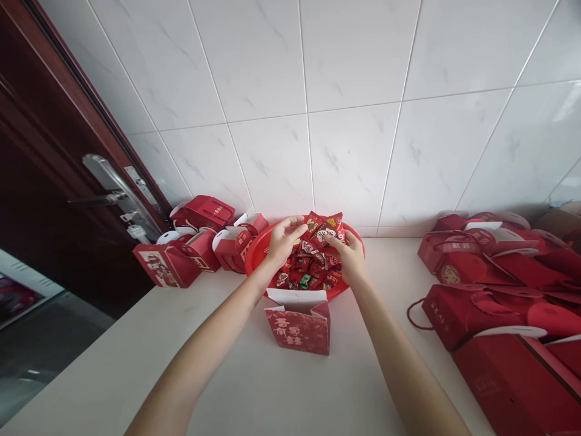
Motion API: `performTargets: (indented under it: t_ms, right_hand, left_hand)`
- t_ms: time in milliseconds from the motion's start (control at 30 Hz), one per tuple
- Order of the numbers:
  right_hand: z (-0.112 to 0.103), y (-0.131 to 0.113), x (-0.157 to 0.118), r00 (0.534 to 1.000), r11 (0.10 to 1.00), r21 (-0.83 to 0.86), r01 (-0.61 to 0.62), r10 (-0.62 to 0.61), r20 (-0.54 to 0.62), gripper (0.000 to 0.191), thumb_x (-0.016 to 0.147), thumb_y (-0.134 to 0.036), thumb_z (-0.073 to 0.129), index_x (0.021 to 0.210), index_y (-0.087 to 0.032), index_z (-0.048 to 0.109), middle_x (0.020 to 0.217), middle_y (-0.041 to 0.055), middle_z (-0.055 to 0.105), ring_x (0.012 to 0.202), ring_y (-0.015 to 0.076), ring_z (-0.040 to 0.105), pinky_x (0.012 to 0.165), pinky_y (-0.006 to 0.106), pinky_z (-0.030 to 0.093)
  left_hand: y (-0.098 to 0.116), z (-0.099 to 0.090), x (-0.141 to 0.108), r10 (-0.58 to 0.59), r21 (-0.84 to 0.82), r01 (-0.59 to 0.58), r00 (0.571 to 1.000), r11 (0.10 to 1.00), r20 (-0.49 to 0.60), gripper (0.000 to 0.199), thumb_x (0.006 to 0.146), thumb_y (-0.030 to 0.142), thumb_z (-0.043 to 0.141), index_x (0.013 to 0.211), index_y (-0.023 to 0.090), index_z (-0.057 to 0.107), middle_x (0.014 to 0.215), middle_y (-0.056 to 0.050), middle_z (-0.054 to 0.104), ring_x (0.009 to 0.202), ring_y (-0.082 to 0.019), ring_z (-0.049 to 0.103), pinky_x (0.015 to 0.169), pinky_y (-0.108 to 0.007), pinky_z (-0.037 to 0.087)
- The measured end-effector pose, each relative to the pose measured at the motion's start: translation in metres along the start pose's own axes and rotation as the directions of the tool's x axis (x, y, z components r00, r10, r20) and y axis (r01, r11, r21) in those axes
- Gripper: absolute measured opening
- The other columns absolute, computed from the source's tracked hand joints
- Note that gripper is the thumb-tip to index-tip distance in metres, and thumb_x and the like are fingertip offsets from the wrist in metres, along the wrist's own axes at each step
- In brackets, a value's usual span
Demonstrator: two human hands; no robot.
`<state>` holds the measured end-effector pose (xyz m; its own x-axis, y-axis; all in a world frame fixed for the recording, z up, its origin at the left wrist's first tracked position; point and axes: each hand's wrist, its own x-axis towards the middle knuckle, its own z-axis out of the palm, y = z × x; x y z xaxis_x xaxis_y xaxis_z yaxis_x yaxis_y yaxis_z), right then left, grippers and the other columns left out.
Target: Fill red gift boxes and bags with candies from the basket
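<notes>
A red plastic basin (253,261) full of small wrapped sweets (313,266) stands against the wall, with one green wrapper among the red ones. Above it, my left hand (284,239) pinches a red-and-gold sweet packet (312,223) between thumb and fingers. My right hand (350,257) grips a larger shiny red packet (333,227) beside it, and the two packets overlap. Directly in front of the basin, an open red gift box (299,330) stands upright with its white inner flap (297,297) raised; its inside is mostly hidden from me.
Several red gift boxes (172,263) stand at the left by the wall, some with open flaps. Many more red boxes (485,309) crowd the right side of the white table (218,375). A dark door with a metal handle (106,197) and keys is at far left.
</notes>
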<state>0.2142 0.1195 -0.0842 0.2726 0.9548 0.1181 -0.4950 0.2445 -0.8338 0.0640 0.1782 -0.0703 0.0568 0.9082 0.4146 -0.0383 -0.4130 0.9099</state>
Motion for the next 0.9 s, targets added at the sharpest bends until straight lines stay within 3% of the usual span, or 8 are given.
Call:
performTargets:
  t_ms: [467, 633, 900]
  right_hand:
    - [-0.0008, -0.0014, 0.0001, 0.999, 1.000, -0.008, 0.000, 0.000, -0.033, 0.030, 0.063, -0.032, 0.080, 0.088, -0.019, 0.068, 0.087, 0.0018, 0.075, 0.081, 0.0196, 0.069, 0.072, 0.031, 0.058]
    - [0.0007, -0.0041, -0.0010, 0.999, 1.000, -0.007, -0.023, 0.022, -0.035, 0.034, 0.062, -0.035, 0.078, 0.090, -0.020, 0.066, 0.092, 0.0031, 0.074, 0.086, 0.0223, 0.069, 0.071, 0.033, 0.060]
    - [0.0000, -0.0074, -0.0017, 0.997, 0.996, -0.042, -0.073, 0.075, 0.029, 0.033, 0.064, -0.037, 0.080, 0.089, -0.022, 0.064, 0.095, 0.0025, 0.072, 0.087, 0.0220, 0.069, 0.065, 0.034, 0.063]
  left_hand:
    - [-0.0001, -0.0001, -0.0030, -0.080, 0.001, 0.082, 0.968, 0.997, 0.239, 0.040, 0.071, 0.037, 0.081, 0.105, 0.016, 0.073, 0.109, -0.008, 0.074, 0.107, -0.027, 0.066, 0.100, -0.043, 0.047]
    - [0.0023, 0.0013, -0.0038, -0.077, -0.021, 0.088, 0.944, 0.996, 0.320, 0.041, 0.071, 0.035, 0.081, 0.107, 0.018, 0.071, 0.111, -0.008, 0.073, 0.106, -0.027, 0.067, 0.095, -0.041, 0.051]
    - [0.0027, 0.0023, -0.0044, -0.056, 0.039, 0.046, 0.947, 0.998, 0.316, 0.045, 0.068, 0.032, 0.083, 0.108, 0.018, 0.068, 0.112, -0.008, 0.073, 0.106, -0.027, 0.067, 0.092, -0.039, 0.052]
